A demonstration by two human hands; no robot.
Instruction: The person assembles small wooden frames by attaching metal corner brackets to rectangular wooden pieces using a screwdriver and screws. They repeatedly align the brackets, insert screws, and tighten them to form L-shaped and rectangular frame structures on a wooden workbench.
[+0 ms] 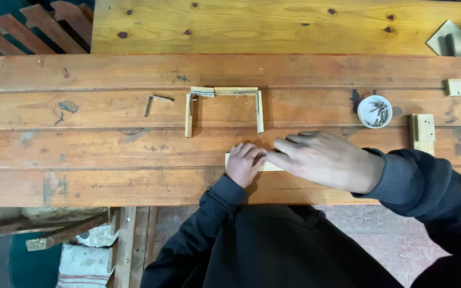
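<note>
My left hand (244,162) is closed in a fist on a short light wooden strip (271,167) lying on the brown plank bench (108,149). Fingers of my right hand (321,159) press on the same strip, right beside the left hand. Whatever sits between the fingertips is too small to make out. Just beyond the hands lies a three-sided wooden frame (224,104) of thin strips joined by metal corner brackets, its missing side facing me.
A loose metal L-bracket (154,102) lies left of the frame. A white cup of screws (374,111) stands to the right, with a wooden block with holes (422,132) and a small wooden cube (455,87) further right. A pale pine board (273,24) lies behind.
</note>
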